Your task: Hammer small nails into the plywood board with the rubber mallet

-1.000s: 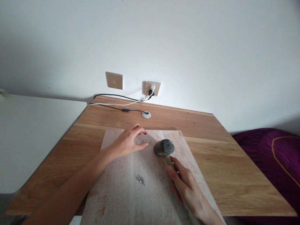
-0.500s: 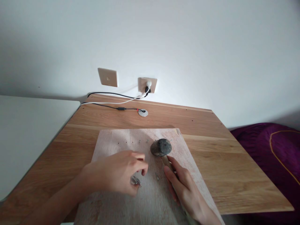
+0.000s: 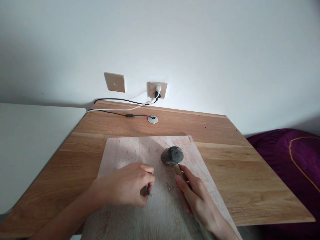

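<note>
Over the left half of a pale plywood board (image 3: 120, 220), my left hand (image 3: 131, 185) is curled closed around some small metal nails (image 3: 148, 193), whose ends poke out by the fingertips. My right hand (image 3: 197, 196) grips the wooden handle of a rubber mallet (image 3: 172, 155), its dark head resting on or just above the board. Between the hands, loose nails (image 3: 168, 186) lie on the wood. A row of nails (image 3: 157, 149) and dark holes or nail heads (image 3: 135, 151) runs along the board's far part; the mallet head hides some of it.
The board lies on a wooden desk (image 3: 250, 180) against a white wall. Cables (image 3: 120, 109) run along the back to a wall socket (image 3: 157, 90), near a round grommet (image 3: 152, 119). A white surface (image 3: 37, 143) adjoins on the left; purple fabric (image 3: 287, 150) is at right.
My left hand's fingers have closed further over the nails. My right hand and the mallet have stayed almost in place.
</note>
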The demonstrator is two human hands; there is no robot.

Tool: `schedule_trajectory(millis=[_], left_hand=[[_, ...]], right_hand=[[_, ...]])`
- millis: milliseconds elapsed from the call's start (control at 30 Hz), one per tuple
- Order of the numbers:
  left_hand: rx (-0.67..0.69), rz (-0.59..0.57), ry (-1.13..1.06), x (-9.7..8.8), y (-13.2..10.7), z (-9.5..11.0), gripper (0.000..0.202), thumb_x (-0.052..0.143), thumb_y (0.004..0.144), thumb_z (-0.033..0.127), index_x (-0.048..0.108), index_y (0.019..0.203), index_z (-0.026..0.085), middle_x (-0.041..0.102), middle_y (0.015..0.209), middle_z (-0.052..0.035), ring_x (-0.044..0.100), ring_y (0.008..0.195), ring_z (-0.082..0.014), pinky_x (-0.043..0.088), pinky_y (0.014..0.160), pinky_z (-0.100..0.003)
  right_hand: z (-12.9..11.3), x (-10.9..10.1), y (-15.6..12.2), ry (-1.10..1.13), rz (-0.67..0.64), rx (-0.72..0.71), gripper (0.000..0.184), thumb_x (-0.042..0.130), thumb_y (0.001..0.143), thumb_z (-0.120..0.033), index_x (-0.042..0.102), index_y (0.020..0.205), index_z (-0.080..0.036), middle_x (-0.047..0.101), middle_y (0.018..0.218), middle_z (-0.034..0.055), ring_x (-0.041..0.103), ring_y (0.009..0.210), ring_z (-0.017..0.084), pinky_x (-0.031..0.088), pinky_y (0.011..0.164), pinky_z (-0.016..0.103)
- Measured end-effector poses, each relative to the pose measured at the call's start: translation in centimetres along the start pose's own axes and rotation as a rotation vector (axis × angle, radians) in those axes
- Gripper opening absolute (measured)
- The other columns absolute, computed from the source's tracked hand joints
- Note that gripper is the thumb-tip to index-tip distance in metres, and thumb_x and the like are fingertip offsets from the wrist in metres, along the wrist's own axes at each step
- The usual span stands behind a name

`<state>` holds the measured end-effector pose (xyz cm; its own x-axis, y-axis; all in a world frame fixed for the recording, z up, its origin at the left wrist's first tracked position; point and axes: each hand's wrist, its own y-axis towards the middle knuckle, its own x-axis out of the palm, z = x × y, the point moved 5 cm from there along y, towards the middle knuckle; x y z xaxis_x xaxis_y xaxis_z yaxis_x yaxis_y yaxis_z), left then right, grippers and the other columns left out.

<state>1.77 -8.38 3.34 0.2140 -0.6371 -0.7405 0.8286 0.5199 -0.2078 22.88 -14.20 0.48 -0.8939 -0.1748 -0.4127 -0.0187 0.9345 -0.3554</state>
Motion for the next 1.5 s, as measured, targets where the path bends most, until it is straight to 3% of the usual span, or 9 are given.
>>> schedule_trajectory(millis=[400, 567, 667, 867, 967, 1200, 1367, 1500], left_hand=[[0.032, 0.053, -0.123, 0.0, -0.1, -0.5, 0.012, 0.07, 0.076, 0.009, 0.069, 0.079, 0.02, 0.064, 0.085, 0.0046, 0.061, 0.076, -0.0108, 0.043, 0.073, -0.024], [0.084, 0.101, -0.241, -1.4, -0.1, -0.9, 0.009, 0.075, 0.078, 0.011, 0.071, 0.08, 0.019, 0.063, 0.085, 0.0027, 0.06, 0.076, -0.0109, 0.044, 0.072, -0.024], [0.114, 0.243, -0.307, -3.4, 0.0, -1.9, 0.003, 0.074, 0.084, 0.019, 0.072, 0.081, 0.019, 0.061, 0.081, 0.0017, 0.058, 0.076, -0.0124, 0.044, 0.072, -0.025], [0.018, 0.644, -0.326, -6.8, 0.5, -5.6, 0.022, 0.067, 0.094, 0.038, 0.075, 0.089, 0.018, 0.064, 0.083, -0.0009, 0.058, 0.075, -0.0146, 0.045, 0.072, -0.028], [-0.009, 0.73, -0.25, -6.8, 0.9, -6.9, 0.023, 0.065, 0.095, 0.038, 0.074, 0.091, 0.018, 0.068, 0.086, -0.0021, 0.058, 0.075, -0.015, 0.045, 0.072, -0.028], [-0.05, 0.792, -0.283, -5.9, 0.7, -8.6, 0.022, 0.064, 0.095, 0.04, 0.071, 0.096, 0.019, 0.074, 0.087, -0.0023, 0.065, 0.078, -0.0163, 0.049, 0.072, -0.027], [-0.041, 0.822, -0.256, -5.9, 0.3, -8.4, 0.03, 0.061, 0.097, 0.036, 0.071, 0.121, 0.021, 0.078, 0.097, -0.0039, 0.069, 0.083, -0.017, 0.052, 0.076, -0.028], [-0.037, 0.807, -0.197, -5.9, 0.3, -8.1, 0.024, 0.059, 0.099, 0.035, 0.076, 0.105, 0.021, 0.08, 0.099, -0.0048, 0.07, 0.085, -0.0176, 0.053, 0.075, -0.028]], right_hand=[[-0.6, 0.4, 0.2, 0.028, -0.027, -0.029, 0.063, 0.045, 0.105, -0.064, 0.054, 0.144, -0.015, 0.05, 0.053, -0.0084, 0.046, 0.043, 0.013, 0.036, 0.044, 0.025], [-0.6, 0.4, 0.1, 0.041, -0.031, -0.035, 0.06, 0.045, 0.106, -0.062, 0.055, 0.143, -0.015, 0.05, 0.053, -0.0087, 0.047, 0.043, 0.012, 0.037, 0.044, 0.024], [-0.6, 0.4, 0.1, 0.047, -0.029, -0.037, 0.06, 0.045, 0.106, -0.061, 0.054, 0.143, -0.015, 0.05, 0.053, -0.0087, 0.047, 0.042, 0.012, 0.038, 0.043, 0.024], [-0.8, 0.3, 0.1, 0.029, -0.025, -0.073, 0.061, 0.045, 0.107, -0.06, 0.052, 0.145, -0.013, 0.051, 0.053, -0.0087, 0.048, 0.041, 0.012, 0.038, 0.042, 0.023], [-1.0, 0.3, 0.0, 0.026, -0.024, -0.097, 0.061, 0.044, 0.108, -0.059, 0.052, 0.145, -0.013, 0.05, 0.051, -0.0092, 0.048, 0.039, 0.012, 0.037, 0.042, 0.023], [-1.0, 0.4, 0.2, 0.055, -0.036, -0.106, 0.057, 0.046, 0.107, -0.059, 0.056, 0.141, -0.015, 0.049, 0.051, -0.0094, 0.046, 0.039, 0.012, 0.035, 0.04, 0.022], [-0.7, 0.5, 0.4, 0.086, -0.03, -0.116, 0.058, 0.044, 0.107, -0.059, 0.053, 0.144, -0.014, 0.05, 0.053, -0.0097, 0.043, 0.037, 0.01, 0.034, 0.037, 0.02], [-0.5, 0.5, 0.4, 0.082, -0.034, -0.108, 0.058, 0.045, 0.107, -0.06, 0.055, 0.142, -0.014, 0.048, 0.051, -0.0101, 0.043, 0.037, 0.01, 0.034, 0.039, 0.021]])
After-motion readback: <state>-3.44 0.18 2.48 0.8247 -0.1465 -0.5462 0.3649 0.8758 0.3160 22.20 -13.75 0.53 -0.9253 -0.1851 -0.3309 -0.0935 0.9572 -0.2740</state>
